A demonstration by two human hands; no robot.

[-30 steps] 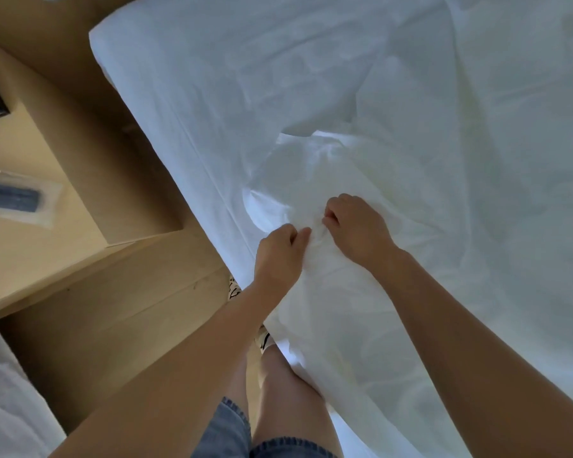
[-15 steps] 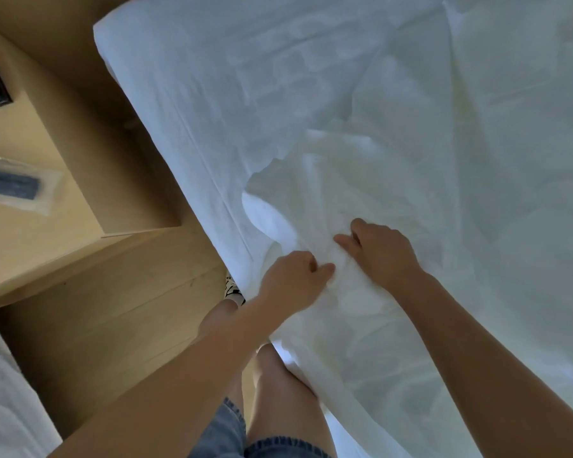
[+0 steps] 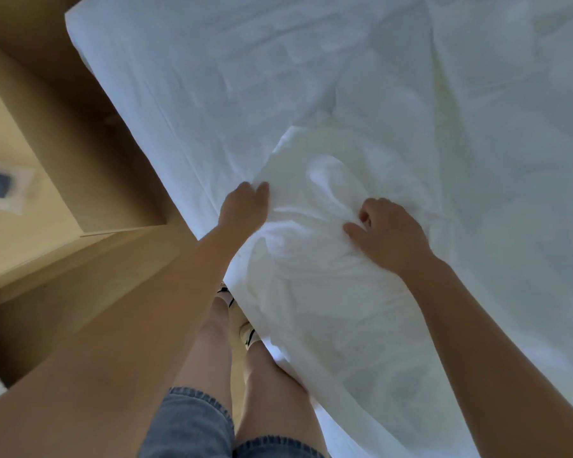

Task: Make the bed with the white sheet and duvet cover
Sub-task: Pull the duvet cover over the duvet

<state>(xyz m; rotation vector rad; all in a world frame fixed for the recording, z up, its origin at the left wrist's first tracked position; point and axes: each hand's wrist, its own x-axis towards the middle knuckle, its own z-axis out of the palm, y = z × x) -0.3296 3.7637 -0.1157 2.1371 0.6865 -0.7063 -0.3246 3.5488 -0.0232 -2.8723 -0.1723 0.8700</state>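
Note:
A white sheet [image 3: 212, 94] covers the mattress, smooth along its left edge. On top lies the white duvet cover [image 3: 318, 193], bunched into thick folds near the bed's side. My left hand [image 3: 244, 209] grips the cover's left edge, fingers curled into the cloth. My right hand [image 3: 389, 234] is a short way to the right, thumb and curled fingers pinching a fold of the same cover. More white fabric [image 3: 510, 127] spreads loosely to the right.
A light wooden nightstand [image 3: 30, 209] stands left of the bed, with a dark flat object in clear wrapping [image 3: 0, 186] on it. Wooden floor [image 3: 80, 309] lies between nightstand and bed. My bare legs and denim shorts [image 3: 192, 424] are at the bed's side.
My hands were close together on the bunched cover; they have now moved apart, the left toward the bed's edge and the right further right, spreading the fold between them.

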